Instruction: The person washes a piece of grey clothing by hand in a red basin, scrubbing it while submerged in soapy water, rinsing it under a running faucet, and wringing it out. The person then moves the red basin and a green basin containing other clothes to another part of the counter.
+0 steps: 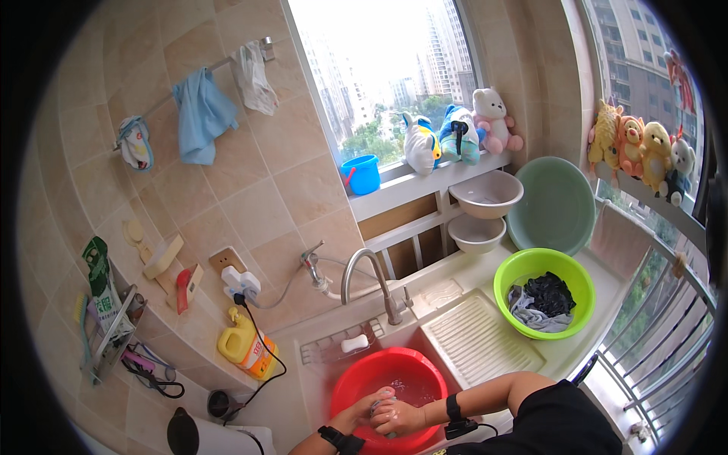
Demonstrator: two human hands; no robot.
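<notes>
Both hands meet over a red plastic basin [389,364] that sits in the sink and holds some water. My left hand [369,405] and my right hand [396,418] are closed together on a small greyish cloth [383,402], mostly covered by the fingers. To the right, a lime-green basin [504,301] contains dark and grey wet-looking garments [546,301]. A white bar of soap [355,343] lies on the wire rack behind the red basin. The curved metal faucet [364,256] rises behind the sink.
A ribbed washboard surface [483,335] adjoins the sink. At left stand a yellow detergent jug [250,344], a black cable [267,347] hanging from the wall plug, and a white kettle [216,435]. Bowls [478,233] and a large green basin [551,205] stand at the back.
</notes>
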